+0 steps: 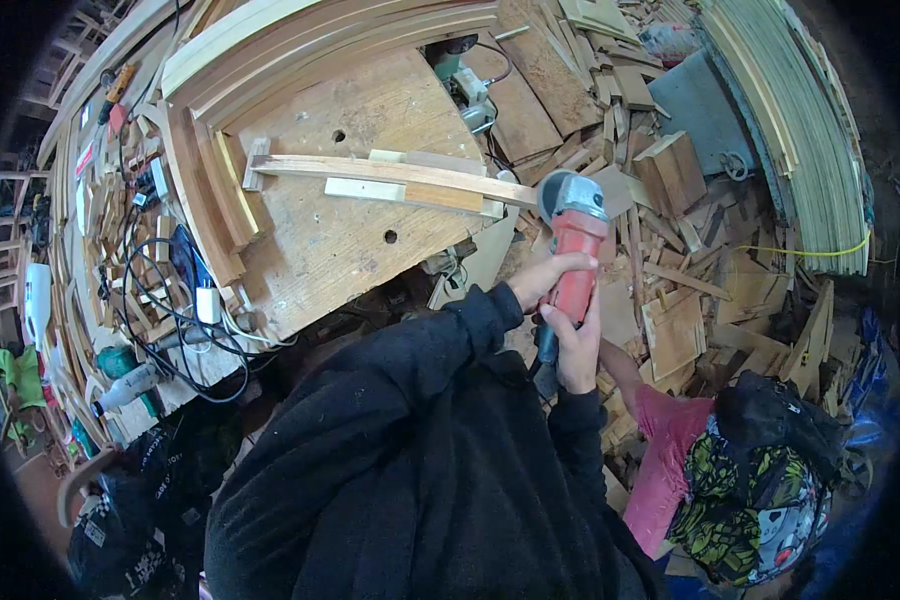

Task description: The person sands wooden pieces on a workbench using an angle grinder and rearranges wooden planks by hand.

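Observation:
A red angle grinder (574, 262) with a grey metal head is held in both hands at the right end of a long wooden strip (400, 172). My left hand (544, 282) wraps round the grinder body from the left side. My right hand (576, 345) grips its lower part, near the dark blue cable end. The grinder's disc is close to the strip's tip; whether they touch is not clear. The strip lies over pale wooden blocks (365, 189) on the wooden workbench (315, 270), with a small wooden block (256, 165) at its left end.
Long boards (205, 150) line the bench's back and left. Black cables (155, 340) and small offcuts lie at the left. Wood scraps (672, 330) cover the floor at right, beside stacked boards (820, 150). Another person in a pink sleeve (658, 455) is at lower right.

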The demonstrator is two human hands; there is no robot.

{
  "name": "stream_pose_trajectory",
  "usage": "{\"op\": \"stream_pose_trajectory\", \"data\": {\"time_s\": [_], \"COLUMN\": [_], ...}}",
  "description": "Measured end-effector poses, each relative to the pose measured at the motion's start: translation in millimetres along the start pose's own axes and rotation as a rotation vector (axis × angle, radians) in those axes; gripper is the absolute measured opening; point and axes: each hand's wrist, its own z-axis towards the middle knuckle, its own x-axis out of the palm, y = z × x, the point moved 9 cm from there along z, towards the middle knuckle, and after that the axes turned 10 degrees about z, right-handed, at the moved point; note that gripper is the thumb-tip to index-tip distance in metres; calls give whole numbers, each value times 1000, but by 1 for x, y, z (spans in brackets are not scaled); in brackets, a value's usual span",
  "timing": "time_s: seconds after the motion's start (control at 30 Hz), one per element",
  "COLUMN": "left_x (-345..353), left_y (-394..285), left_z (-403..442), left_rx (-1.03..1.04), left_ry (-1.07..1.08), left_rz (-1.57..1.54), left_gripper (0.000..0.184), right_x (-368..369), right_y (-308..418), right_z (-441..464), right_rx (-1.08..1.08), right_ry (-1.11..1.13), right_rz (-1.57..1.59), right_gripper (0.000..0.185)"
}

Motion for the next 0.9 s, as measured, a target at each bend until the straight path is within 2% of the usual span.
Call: {"op": "stream_pose_trajectory", "data": {"time_s": [0.13, 0.2, 0.23, 0.33, 0.4, 0.5, 0.57, 0.6, 0.63, 0.8, 0.87, 0.9], "left_x": [-3, 9, 12, 7, -15, -19, -10, -2, 2, 7, 12, 15], "left_y": [-13, -30, -23, -29, -1, 3, -9, -21, -28, -29, -46, -46], "left_z": [-7, -13, -11, -13, 2, 3, -8, -14, -17, -19, -22, -21], "left_rx": [3, 38, -59, 20, 10, -23, -47, -14, 16, 47, 206, 206], "left_ry": [-5, -39, 9, -21, 12, 31, 9, -2, -14, -33, -123, -119], "left_rz": [-25, 24, 60, 29, -33, -71, -55, 0, 56, 198, 251, 250], "left_gripper": [43, 40, 39, 39, 42, 44, 42, 45, 48, 57, 53, 53], "right_x": [13, 9, 8, 8, 22, 26, 20, 13, 11, 11, 12, 10], "right_y": [19, 14, 18, 5, 10, 15, 7, 2, 8, 16, 33, 34], "right_z": [4, 2, 1, 2, 1, 4, 0, -1, -2, -6, -8, -8], "right_rx": [-136, 27, 30, 21, 49, -35, 0, 35, 47, 50, -11, -12], "right_ry": [52, -19, -70, -38, 17, 47, 6, -36, -35, 4, -57, -60], "right_rz": [-65, 165, 192, 140, 167, -43, 42, 130, 93, 31, 26, 24], "right_gripper": [67, 67, 67, 67, 71, 80, 80, 81, 95, 97, 91, 91]}}
